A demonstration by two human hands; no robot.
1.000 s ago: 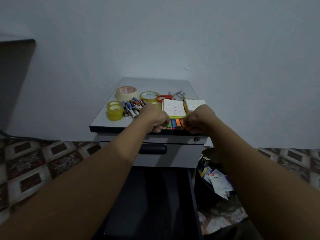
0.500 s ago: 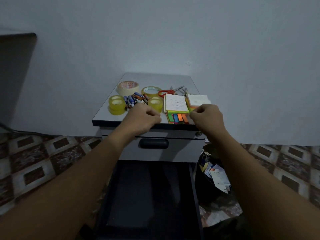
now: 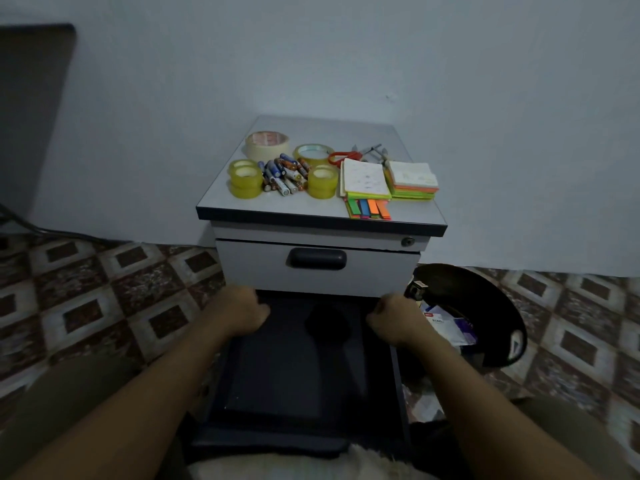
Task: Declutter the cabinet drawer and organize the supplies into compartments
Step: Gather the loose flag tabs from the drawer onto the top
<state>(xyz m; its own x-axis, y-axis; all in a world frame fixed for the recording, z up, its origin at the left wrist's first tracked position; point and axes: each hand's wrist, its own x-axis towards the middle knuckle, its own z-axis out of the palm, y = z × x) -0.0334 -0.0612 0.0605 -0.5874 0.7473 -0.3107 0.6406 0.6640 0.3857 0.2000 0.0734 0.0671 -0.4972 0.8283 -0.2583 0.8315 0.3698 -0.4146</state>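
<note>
The drawer (image 3: 294, 382) is standing pulled out from the bottom of the cabinet (image 3: 311, 211). Its long axis is running far to near and its front is pointing at me. Its inside is too dark for me to make out compartments.

My left hand (image 3: 242, 311) is hanging over its left wall at the far end, and my right hand (image 3: 398, 318) over its right wall. The fingers of both are curling inward, but I cannot tell whether they are grasping the walls.

The supplies are lying far from my fingers and higher, on the cabinet top. The tape rolls (image 3: 245, 180) and batteries (image 3: 284, 174) are on the left, nearer my left hand. The sticky notes (image 3: 412, 180) and scissors (image 3: 344, 156) are on the right, nearer my right hand.

I am judging that the next reach is going up and away. A bin (image 3: 485, 296) is standing just right of the drawer.
</note>
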